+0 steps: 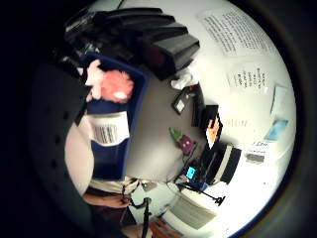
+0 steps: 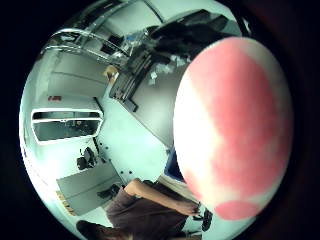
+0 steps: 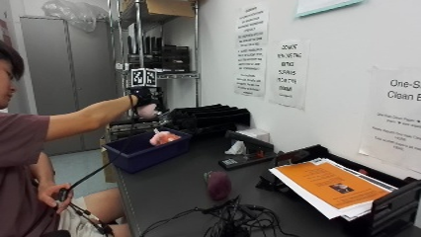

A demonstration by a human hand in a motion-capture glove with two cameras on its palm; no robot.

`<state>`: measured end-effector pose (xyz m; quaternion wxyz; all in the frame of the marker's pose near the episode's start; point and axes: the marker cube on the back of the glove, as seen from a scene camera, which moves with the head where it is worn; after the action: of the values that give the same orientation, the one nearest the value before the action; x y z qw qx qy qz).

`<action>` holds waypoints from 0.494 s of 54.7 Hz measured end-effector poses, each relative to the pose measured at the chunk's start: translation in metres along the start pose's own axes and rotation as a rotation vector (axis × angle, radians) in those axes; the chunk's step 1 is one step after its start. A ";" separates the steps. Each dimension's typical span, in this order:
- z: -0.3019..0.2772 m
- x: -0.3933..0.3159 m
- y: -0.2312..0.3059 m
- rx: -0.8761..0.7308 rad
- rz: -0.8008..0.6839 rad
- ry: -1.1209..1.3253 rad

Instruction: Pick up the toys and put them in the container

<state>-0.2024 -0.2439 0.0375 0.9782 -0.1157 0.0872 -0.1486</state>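
blue container (image 3: 141,157), barcode label (image 1: 110,130) inside

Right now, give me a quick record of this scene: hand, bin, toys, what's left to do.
hand: right hand raised above the bin, holding a pink and white toy
bin: blue bin near the table's end
in bin: a pink plush toy
on table: purple toy, not yet picked up

3 toys (image 3: 163,138) (1 held), 1 container (image 3: 141,153), 1 table (image 3: 178,187).
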 end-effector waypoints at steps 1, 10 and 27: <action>0.003 0.000 0.001 -0.043 0.023 0.009; 0.022 0.007 0.011 -0.346 0.044 0.035; -0.005 0.083 0.007 -0.162 0.232 -0.022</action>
<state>-0.1239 -0.2641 0.0197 0.9772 -0.1851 0.1009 -0.0255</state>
